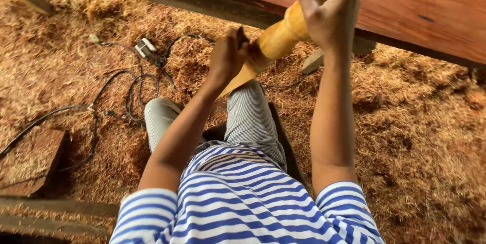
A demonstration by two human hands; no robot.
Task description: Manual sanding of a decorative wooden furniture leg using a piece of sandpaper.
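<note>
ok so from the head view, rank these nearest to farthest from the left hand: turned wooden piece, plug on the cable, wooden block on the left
1. Turned wooden piece: gripped by the left hand.
2. Plug: lying left of it on the shavings.
3. Wooden block: far lower left, by the cable's end.

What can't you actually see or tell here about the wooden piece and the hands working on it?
- Head view: what the left hand presses on the wooden piece; its fingers cover it.
- The piece's upper end, wrapped by the right hand.
- Its lower tip, behind the left wrist.
- The cable, cut off at the left edge.
- The plug, too small for detail.
- The seat, hidden by the legs.
</note>
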